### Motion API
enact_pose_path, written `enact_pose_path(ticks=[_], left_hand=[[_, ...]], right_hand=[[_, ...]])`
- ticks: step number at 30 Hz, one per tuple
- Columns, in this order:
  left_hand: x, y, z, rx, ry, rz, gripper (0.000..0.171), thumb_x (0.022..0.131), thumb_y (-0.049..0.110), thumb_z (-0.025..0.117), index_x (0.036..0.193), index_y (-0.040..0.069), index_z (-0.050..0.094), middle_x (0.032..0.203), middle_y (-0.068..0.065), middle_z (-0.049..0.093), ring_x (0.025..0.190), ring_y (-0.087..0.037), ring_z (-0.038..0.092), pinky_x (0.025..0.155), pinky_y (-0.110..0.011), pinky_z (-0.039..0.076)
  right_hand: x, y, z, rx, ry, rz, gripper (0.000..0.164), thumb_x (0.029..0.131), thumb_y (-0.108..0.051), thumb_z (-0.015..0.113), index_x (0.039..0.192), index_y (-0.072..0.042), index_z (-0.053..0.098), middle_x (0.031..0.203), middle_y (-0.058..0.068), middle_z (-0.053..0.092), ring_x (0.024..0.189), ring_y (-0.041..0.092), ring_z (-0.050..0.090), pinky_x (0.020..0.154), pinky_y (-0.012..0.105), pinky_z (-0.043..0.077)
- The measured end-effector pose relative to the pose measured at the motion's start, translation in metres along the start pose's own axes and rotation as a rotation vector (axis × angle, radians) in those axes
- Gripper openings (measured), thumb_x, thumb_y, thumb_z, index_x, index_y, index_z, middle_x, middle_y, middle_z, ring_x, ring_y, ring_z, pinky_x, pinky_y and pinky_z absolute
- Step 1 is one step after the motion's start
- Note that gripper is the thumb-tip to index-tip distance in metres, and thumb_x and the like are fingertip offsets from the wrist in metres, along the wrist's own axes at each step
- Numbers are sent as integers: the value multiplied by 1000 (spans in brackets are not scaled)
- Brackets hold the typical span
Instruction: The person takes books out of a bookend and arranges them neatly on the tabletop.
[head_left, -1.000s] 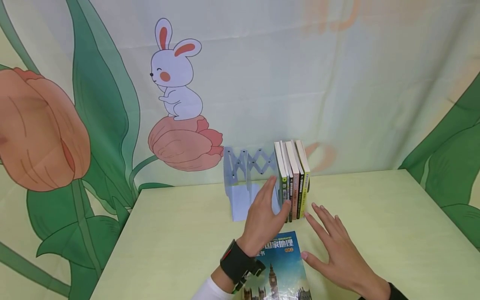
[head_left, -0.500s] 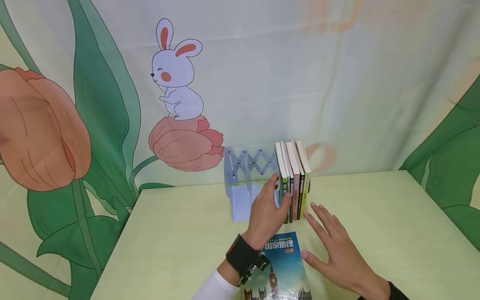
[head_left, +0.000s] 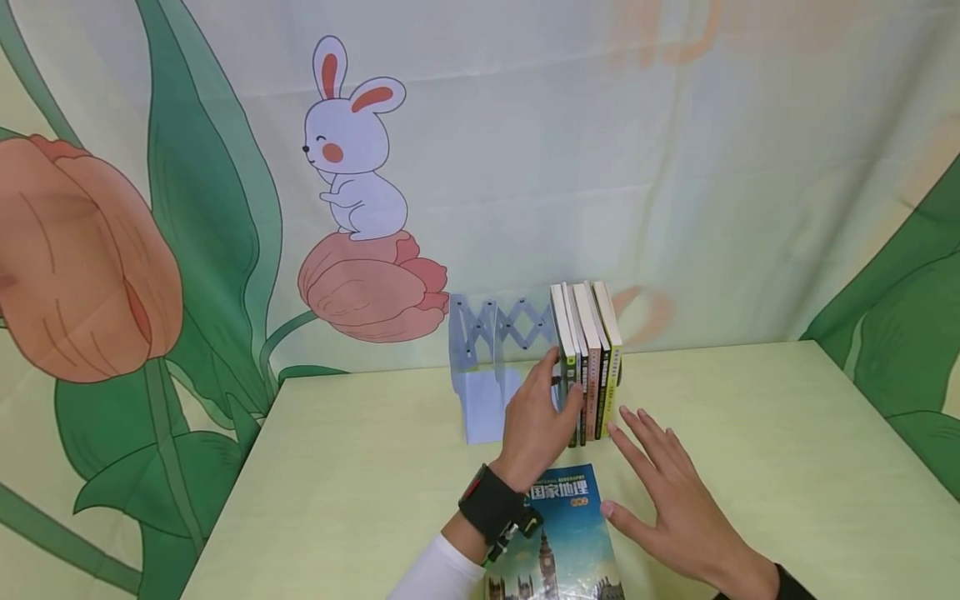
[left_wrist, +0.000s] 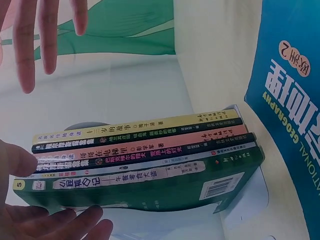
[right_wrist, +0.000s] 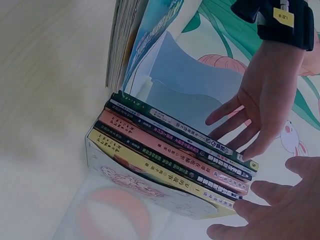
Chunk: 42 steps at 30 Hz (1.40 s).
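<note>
A fabric backdrop (head_left: 525, 167) filled the upper part of the head view, printed with tulips, leaves and a white rabbit sitting on a pink bloom. Below it spread the pale yellow table (head_left: 360, 492). On the table, near the backdrop, stood a light blue book rack (head_left: 480, 408) with crisscross slats along its back.

In the foreground lay a blue geography book (head_left: 573, 533), its cover (a clock tower over a skyline) facing up and its near end cut off by the frame. The row of books (head_left: 592, 367) stood upright at the rack's right end — yellow, black, pink and thin pale spines, with a green book (left_wrist: 150, 190) outermost on the left.

The right hand (head_left: 675, 500) hung near the row's yellow side, its fingers spread and holding nothing. The left hand (head_left: 536, 421) was at the green book, fingers loosely extended along the cover side and thumb by the spines — whether the fingertips pressed on it, I could not tell. A black wristband (head_left: 491, 504) circled the left wrist, just above a white sleeve and in front of part of the geography book.
</note>
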<state>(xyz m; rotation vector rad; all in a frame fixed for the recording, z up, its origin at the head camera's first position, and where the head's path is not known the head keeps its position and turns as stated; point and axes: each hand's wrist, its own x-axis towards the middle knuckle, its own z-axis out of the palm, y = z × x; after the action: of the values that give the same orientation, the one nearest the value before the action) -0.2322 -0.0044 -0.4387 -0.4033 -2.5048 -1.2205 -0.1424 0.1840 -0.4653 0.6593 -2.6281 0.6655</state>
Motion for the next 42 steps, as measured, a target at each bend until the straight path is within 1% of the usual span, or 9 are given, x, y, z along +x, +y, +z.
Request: enact_pose_path(ticks=[5,14,15,17,19,22,30,37,42], left_hand=[[4,1,3,28,28,9,54,100,33,53,148,13,43,139,-9,58,110,-25,67,84,-43,55],[11,4,6,105,116,19,44,100,34,52,136,11,56,119,-8,69,91,-20,71,69,-37,56],[12,4,6,114,122,23,43,100,35,52,135,11,57,117,-8,70,90,-20,71,69,-38,56],[13,5,5,140,139,33,42,100,35,52,133,10,59,114,-8,71,87,-20,71,67,-38,55],[14,5,5,171,150,39,41,100,35,52,131,10,60,112,-8,72,84,-20,71,66,-37,55],[15,5,5,211,165,47,41,100,36,53,130,9,61,111,-8,72,81,-21,72,65,-37,55],[16,3,7,337,216,127,40,99,32,56,129,7,62,112,-9,73,59,-19,65,52,-30,49],[18,3,12,426,253,180,35,96,28,57,121,5,63,90,-6,74,54,-16,64,46,-27,45],[20,5,11,450,260,186,31,94,26,58,115,4,63,80,-5,72,50,-16,62,44,-26,43]], right_hand=[[0,0,0,8,5,2,85,86,-41,71,157,-29,26,164,2,22,152,28,16,120,23,-9],[0,0,-2,28,-14,25,86,85,-41,72,156,-32,25,164,2,23,153,26,15,122,28,-5],[-1,0,-2,32,-16,29,86,85,-41,72,156,-32,25,164,1,24,153,26,15,123,31,-3],[-1,0,-2,33,-18,33,85,85,-42,72,156,-32,26,164,1,24,152,26,16,124,44,7],[0,0,-2,33,-21,40,84,85,-43,72,156,-33,27,164,0,24,152,27,16,118,56,18],[-1,1,-1,29,-21,45,84,84,-45,72,155,-33,28,163,0,25,152,28,17,108,65,29],[-2,1,-1,10,-34,56,82,85,-48,70,155,-33,29,163,0,26,151,27,17,107,66,30],[-3,3,1,31,-25,53,82,84,-45,72,154,-33,31,162,0,28,151,26,19,107,65,31],[-3,3,1,27,-33,65,80,86,-50,69,154,-33,31,162,1,28,150,29,20,107,66,31]])
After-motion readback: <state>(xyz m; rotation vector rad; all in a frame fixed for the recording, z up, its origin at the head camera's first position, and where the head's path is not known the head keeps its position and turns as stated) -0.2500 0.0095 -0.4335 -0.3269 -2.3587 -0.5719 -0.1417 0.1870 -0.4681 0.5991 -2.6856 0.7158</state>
